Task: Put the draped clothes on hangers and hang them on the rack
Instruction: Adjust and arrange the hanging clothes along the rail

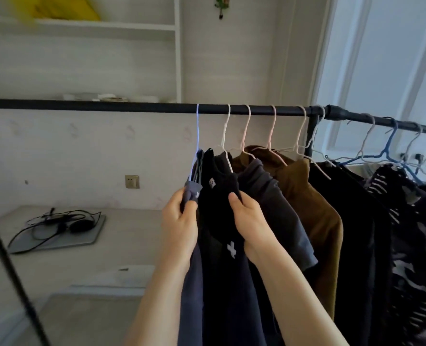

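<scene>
A black rack bar (107,106) runs across the view at head height. Several garments hang from it on thin wire hangers. The leftmost, a blue-grey garment (193,283), hangs from a pale blue hanger (197,131); my left hand (179,228) grips its shoulder. Beside it hangs a black garment (219,186) with a white cross mark on a white hanger (225,136); my right hand (250,226) pinches its shoulder fabric. Further right hang a grey top (276,203), a brown jacket (314,211) and dark patterned clothes (411,221).
The rack's left stretch holds no hangers. A slanted black rack post (12,273) crosses the lower left. Behind the rack stands a low white surface with a laptop (57,236) and tangled cables. White shelves are on the wall above; a bright window is at the right.
</scene>
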Tool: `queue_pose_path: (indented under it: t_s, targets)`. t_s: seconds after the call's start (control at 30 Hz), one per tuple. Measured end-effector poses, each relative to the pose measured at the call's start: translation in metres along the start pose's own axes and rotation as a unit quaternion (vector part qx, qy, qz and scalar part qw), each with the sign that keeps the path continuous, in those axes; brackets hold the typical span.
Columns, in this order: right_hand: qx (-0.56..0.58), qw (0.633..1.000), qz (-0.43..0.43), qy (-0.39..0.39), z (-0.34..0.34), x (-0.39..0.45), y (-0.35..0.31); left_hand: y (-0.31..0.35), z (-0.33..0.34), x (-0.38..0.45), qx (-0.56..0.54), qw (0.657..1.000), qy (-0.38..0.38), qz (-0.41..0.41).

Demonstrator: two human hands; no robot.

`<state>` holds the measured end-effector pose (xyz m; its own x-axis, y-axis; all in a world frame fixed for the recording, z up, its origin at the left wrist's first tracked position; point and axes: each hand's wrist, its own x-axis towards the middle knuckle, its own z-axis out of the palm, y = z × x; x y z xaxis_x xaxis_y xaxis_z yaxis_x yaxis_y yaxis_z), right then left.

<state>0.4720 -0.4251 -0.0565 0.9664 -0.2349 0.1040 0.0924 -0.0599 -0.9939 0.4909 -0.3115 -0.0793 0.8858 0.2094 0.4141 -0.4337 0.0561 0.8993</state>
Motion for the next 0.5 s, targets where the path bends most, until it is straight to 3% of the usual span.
queue_pose_path:
  t_s: [0.1, 0.5]
  targets:
    - [0.043, 0.999, -0.012, -0.015, 0.006, -0.002, -0.005, 0.008, -0.009, 0.003, -0.058, 0.998, 0.023, 0.005]
    - [0.099, 0.992, -0.058, -0.060, 0.051, -0.001, -0.044, 0.019, -0.077, 0.042, -0.065, 0.997, 0.040, 0.027]
